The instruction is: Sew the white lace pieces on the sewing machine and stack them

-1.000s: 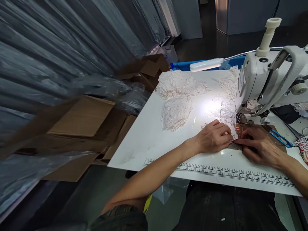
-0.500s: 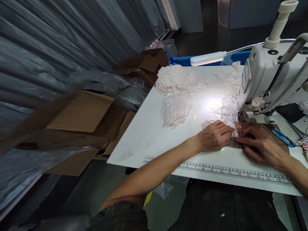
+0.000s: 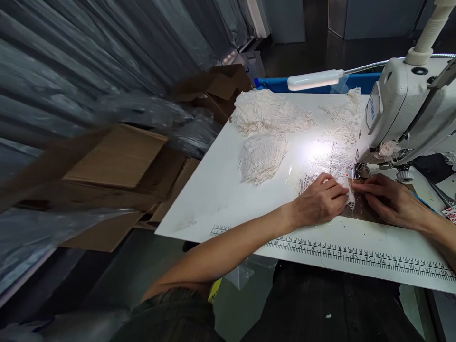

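White lace fabric (image 3: 351,199) lies at the needle area of a white sewing machine (image 3: 386,114). My left hand (image 3: 322,199) is closed on it with bent fingers, just left of the presser foot (image 3: 358,172). My right hand (image 3: 395,199) is over the brown plate (image 3: 366,211), its thumb and forefinger pressed together at the lace's right edge, close under the foot. What lies between those fingertips is hidden. A small red mark shows on the lace between the hands.
Lace piles (image 3: 263,156) lie on the white table (image 3: 213,204), and more lace trails behind the needle. A printed ruler (image 3: 320,249) runs along the front edge. Blue snips (image 3: 423,202) are partly behind my right hand. Cardboard boxes (image 3: 117,156) stand left of the table.
My right hand has moved up toward the presser foot, covering a red-marked spot and most of the snips. My left hand stays on the lace. The view has shifted slightly.
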### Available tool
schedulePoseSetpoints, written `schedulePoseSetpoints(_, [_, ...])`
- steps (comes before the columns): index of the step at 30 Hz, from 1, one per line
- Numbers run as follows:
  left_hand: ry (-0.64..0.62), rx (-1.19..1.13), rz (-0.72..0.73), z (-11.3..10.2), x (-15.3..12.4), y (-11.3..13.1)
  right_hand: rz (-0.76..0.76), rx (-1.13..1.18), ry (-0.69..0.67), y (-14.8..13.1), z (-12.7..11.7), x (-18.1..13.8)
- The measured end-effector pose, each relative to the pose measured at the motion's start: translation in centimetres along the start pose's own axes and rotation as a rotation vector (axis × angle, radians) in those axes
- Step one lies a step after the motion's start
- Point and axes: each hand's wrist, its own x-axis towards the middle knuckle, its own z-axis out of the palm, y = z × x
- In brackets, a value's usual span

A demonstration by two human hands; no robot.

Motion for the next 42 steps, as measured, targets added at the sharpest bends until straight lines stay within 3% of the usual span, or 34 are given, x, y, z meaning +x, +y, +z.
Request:
schedulePoseSetpoints(5, [-0.024, 0.011, 0.006, -0.1, -0.1, 0.0, 0.001, -0.227, 0.014, 0.4, 1.2, 0.0])
schedulePoseSetpoints(13, [0.018, 0.040, 0.087, -0.2, -0.3, 0.2, 0.017, -0.331, 0.077, -0.9, 1.7, -0.5])
schedulePoseSetpoints(19, [-0.067, -0.001, 0.076, 0.1, -0.4, 0.3, 0.005, -0.293, 0.106, -1.0, 2.0, -0.8])
schedulePoseSetpoints(27, [-0.034, -0.004, 0.073, 0.0, -0.4, 0.2, -0.002, -0.202, 0.120, -0.9, 2.0, -1.2])
schedulePoseSetpoints(34, [-0.029, -0.007, 0.066, -0.3, -0.2, 0.2, -0.156, -0.173, 0.097, -1.0, 1.5, -1.4])
schedulePoseSetpoints(39, [0.082, -0.073, -0.053, -0.7, 0.2, -0.6, -0.124, -0.201, 0.103, -1.1, 1.8, -1.6])
schedulePoseSetpoints(42, [0.085, -0.039, -0.082, -0.8, 0.3, -1.4, -0.093, -0.206, 0.099, -1.3, 1.9, -1.6])
